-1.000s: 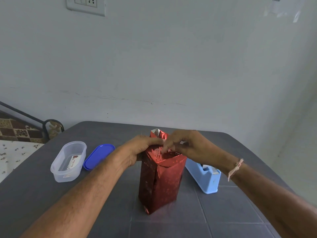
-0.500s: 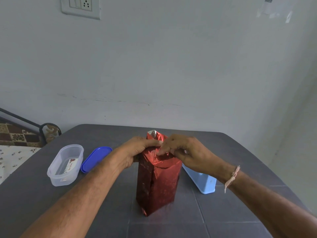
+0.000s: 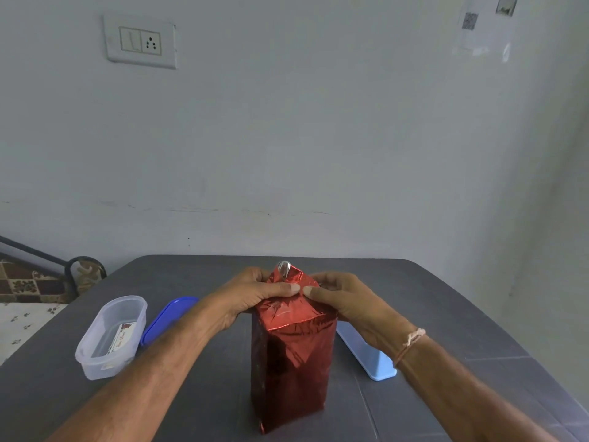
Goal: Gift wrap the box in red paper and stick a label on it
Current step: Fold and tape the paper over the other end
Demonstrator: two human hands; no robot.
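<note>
Both the left hand [image 3: 250, 296] and right hand [image 3: 345, 303] pinch red paper [image 3: 288, 277] atop the box [image 3: 291, 371], fingers [image 3: 285, 287] curled.

Box [image 3: 293, 362] between tub [image 3: 105, 366] and probable dispenser [image 3: 366, 355]

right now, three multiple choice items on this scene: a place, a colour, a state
1. The clear tub stands where from the wrapped box? A left B right C on top
2. The loose lid is? A green B blue C yellow
3. The red paper at the top is? A taped flat B pinched by hands C untouched
1 A: tub is left of the box. 2 B: lid is blue. 3 B: left hand and right hand pinch the top fold.
</note>
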